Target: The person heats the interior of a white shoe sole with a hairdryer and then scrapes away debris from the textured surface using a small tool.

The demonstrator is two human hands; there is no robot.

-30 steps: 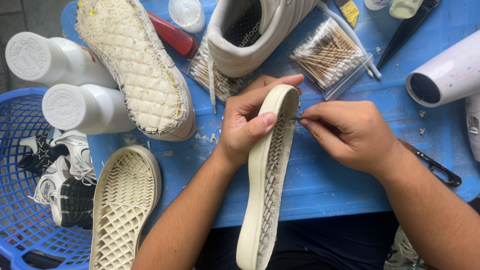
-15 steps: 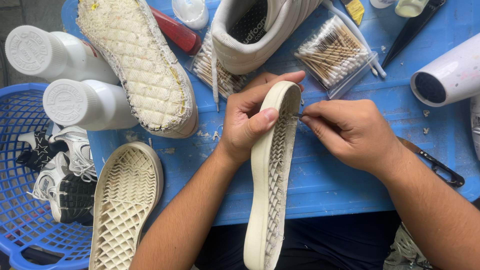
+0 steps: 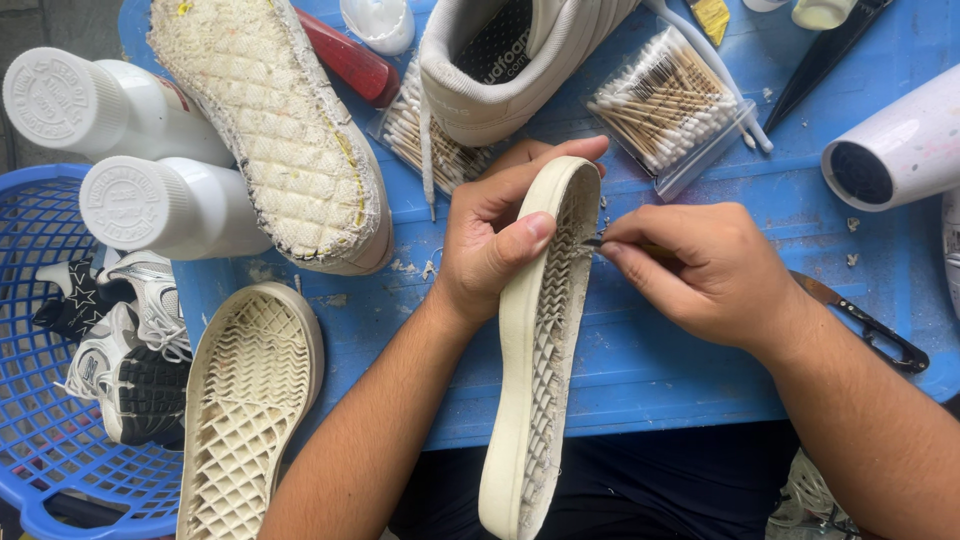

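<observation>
two bare forearms, no sleeves, left hand (image 3: 497, 240), right hand (image 3: 700, 272)

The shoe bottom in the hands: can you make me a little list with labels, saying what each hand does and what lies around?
Left hand: left hand grips the detached sole, held on edge
Right hand: right hand pokes a thin tool into the sole's grid
Table: blue table
Nearby: second sole, upturned shoe, cotton swabs, two white bottles, blue basket
</observation>
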